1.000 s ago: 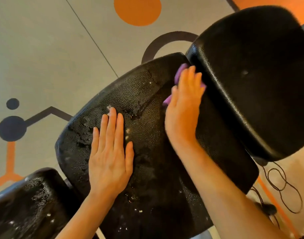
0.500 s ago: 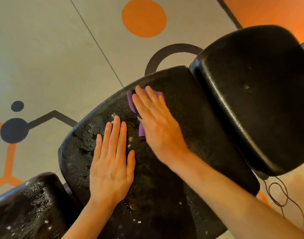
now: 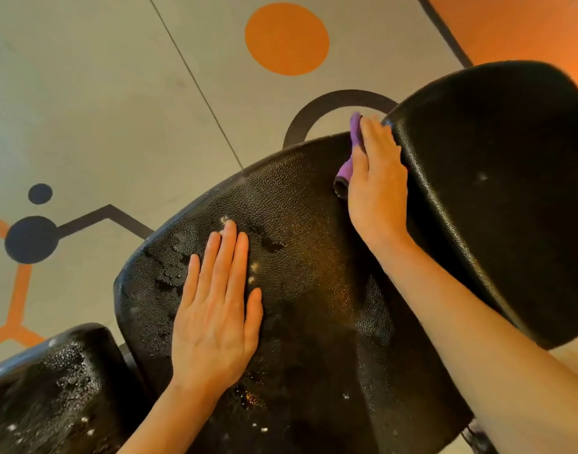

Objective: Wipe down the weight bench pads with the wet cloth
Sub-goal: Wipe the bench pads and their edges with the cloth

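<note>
- Right hand (image 3: 376,178), fingers straight, is pressing the purple cloth (image 3: 355,132) flat at the middle pad's (image 3: 314,257) far end.
- Left hand (image 3: 215,309), open, is resting flat on the wet patch nearer the body.
- Unwiped beads are lying leftward of the cloth.

No readable text or labels anywhere.

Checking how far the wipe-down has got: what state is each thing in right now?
middle pad: wet, droplets and white flecks on it
purple cloth: bunched, pressed at the pad's far edge
right hand: flat on the cloth
left hand: flat on the middle pad, fingers straight
upper pad: looks mostly dry
lower pad: beaded with droplets
</note>
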